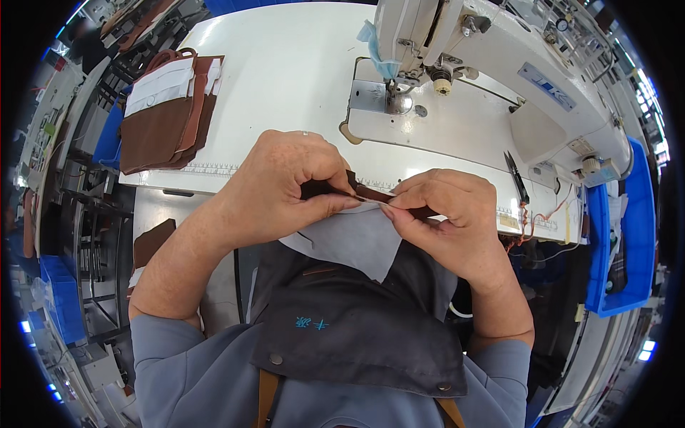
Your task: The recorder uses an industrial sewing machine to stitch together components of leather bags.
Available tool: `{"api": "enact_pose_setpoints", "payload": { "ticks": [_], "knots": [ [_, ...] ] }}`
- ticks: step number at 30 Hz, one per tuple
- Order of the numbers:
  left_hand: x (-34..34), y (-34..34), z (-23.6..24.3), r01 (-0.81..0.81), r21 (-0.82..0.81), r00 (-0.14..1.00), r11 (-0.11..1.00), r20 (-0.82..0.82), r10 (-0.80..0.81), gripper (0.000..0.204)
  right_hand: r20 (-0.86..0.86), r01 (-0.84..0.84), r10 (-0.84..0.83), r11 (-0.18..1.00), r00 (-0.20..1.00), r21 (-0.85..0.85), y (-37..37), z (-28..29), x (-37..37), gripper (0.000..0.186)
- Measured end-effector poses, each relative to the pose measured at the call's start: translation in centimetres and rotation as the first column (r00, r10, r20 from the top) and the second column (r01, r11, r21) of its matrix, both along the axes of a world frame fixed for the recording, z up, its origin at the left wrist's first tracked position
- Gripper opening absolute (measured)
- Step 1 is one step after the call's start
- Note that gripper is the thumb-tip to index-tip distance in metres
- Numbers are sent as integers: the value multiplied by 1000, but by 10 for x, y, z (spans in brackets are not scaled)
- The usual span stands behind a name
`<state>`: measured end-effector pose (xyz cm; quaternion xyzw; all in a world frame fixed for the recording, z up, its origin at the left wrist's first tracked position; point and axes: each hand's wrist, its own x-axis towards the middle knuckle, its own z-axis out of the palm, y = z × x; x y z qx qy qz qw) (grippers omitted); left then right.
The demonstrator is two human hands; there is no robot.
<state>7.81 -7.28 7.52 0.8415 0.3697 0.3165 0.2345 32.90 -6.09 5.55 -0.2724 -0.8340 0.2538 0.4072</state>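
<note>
Both hands pinch the upper edge of a brown leather piece with a pale grey lining (360, 239), held at the table's front edge above my lap. My left hand (289, 182) grips it between thumb and bent fingers. A short way to the right, my right hand (446, 214) pinches the same edge with thumb and forefinger. Dark brown leather (374, 194) shows between the two hands, while the grey lining hangs below them. The rest of the brown side is hidden by my fingers.
Beyond my hands stands a white sewing machine (528, 78), its presser foot (396, 100) over a metal plate. Brown leather pieces (160, 135) lie stacked at the left. Black thread snips (515, 178) rest on the right. Blue bins (619, 235) flank the white table (285, 64).
</note>
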Motion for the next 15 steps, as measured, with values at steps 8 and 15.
{"api": "enact_pose_setpoints", "payload": {
  "ticks": [8, 15],
  "knots": [
    [5, -7, -3, -75, -99, 990, 992, 112, 86, 26, 10, -50, 50, 998, 999, -38, 0, 6, 5, 15],
    [6, -4, 2, -47, 3, 997, 999, 57, 46, 27, -6, -66, 65, 997, 998, -46, 0, 8, 5, 16]
  ]
}}
